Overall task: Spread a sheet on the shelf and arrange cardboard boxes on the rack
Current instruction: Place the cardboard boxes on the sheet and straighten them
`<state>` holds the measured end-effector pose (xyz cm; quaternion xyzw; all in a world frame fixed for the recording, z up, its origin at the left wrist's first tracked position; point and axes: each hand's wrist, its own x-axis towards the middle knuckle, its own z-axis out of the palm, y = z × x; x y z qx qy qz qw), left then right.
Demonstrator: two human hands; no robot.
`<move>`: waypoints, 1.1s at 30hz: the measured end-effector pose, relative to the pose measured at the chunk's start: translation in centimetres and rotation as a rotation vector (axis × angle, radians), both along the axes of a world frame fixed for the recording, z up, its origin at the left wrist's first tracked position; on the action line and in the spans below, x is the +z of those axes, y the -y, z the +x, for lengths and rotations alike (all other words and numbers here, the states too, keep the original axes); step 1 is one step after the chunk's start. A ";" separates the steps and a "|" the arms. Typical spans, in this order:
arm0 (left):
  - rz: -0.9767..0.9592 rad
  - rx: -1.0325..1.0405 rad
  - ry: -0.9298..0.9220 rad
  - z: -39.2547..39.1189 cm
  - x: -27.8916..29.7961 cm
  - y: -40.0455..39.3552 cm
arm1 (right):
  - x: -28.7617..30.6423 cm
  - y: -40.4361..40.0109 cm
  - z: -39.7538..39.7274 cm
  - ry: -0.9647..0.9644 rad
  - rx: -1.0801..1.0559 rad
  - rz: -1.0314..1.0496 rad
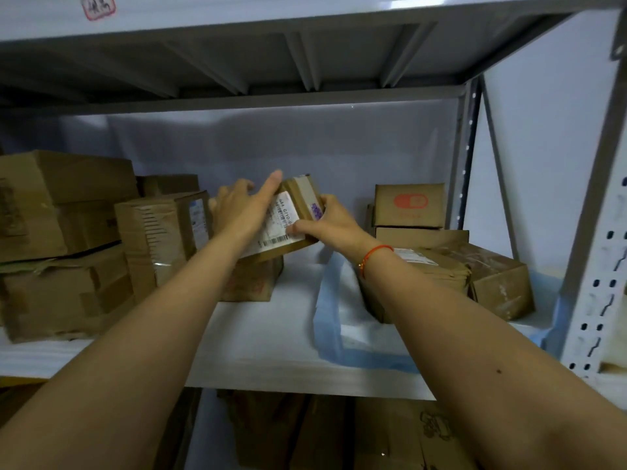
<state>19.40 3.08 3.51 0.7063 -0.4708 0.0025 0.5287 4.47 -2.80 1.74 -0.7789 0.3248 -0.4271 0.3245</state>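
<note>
A small cardboard box [302, 195] with a white shipping label is held tilted above the middle of the shelf [271, 378]. My left hand [242, 206] lies on its left side and top, fingers spread. My right hand [330, 223] grips its right lower corner. The small box rests partly on a low brown box [252, 281] under it. A white sheet with a blue border [330, 320] covers the right part of the shelf, rumpled at its left edge.
Large cardboard boxes [64, 245] are stacked at the left. A box with a red pill logo [410, 205] tops a stack at the back right, with flattened boxes [488, 279] in front. A perforated metal upright [607, 266] stands at right. More cartons [339, 432] sit below.
</note>
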 end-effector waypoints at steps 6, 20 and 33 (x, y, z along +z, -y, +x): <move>-0.160 0.040 -0.096 -2.2 -0.2 3.1 | 1.1 3.0 -7.3 0.312 -0.229 0.125; -0.017 -0.080 -0.003 -8.1 -2.4 9.1 | -1.1 1.8 -13.9 -0.086 -0.974 -0.225; 0.058 -0.065 0.014 -6.3 -4.2 8.8 | -2.3 2.9 -16.6 -0.127 -0.906 0.038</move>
